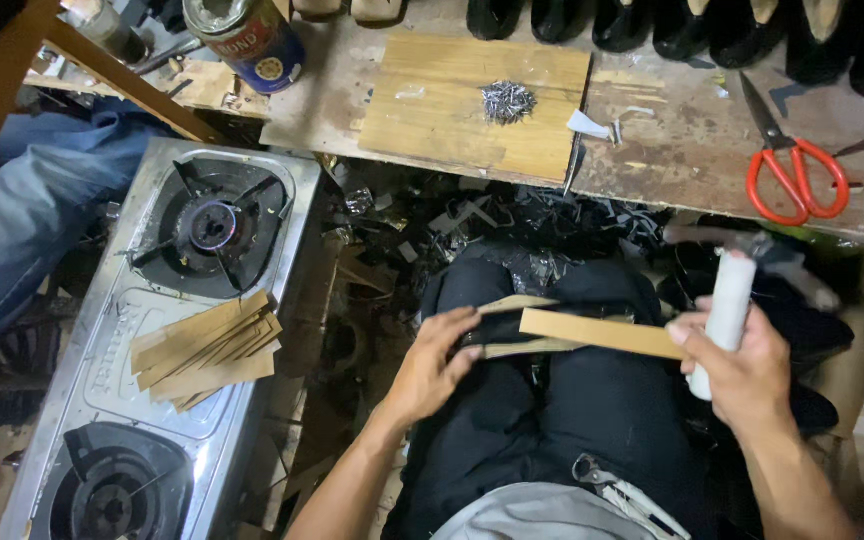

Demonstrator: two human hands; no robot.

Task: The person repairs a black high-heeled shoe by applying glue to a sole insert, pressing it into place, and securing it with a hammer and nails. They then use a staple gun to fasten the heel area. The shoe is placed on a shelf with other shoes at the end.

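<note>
My left hand [439, 362] presses on a black shoe upper [512, 290] held over my lap, fingers resting on a tan insole strip [512, 347] at its top. My right hand [742, 365] grips the white handle of a hammer [727, 310] whose blurred metal head sits near the bench edge. The same hand pinches the end of a flat tan board strip [602, 332] that lies across the shoe.
A pile of small nails [508, 101] lies on a wooden board [452, 110] on the bench. Red-handled scissors [792, 170] rest at right. A steel gas stove [152, 340] at left carries stacked tan strips [207, 350]. A blue tin [247, 40], black shoes [672, 22], scraps below.
</note>
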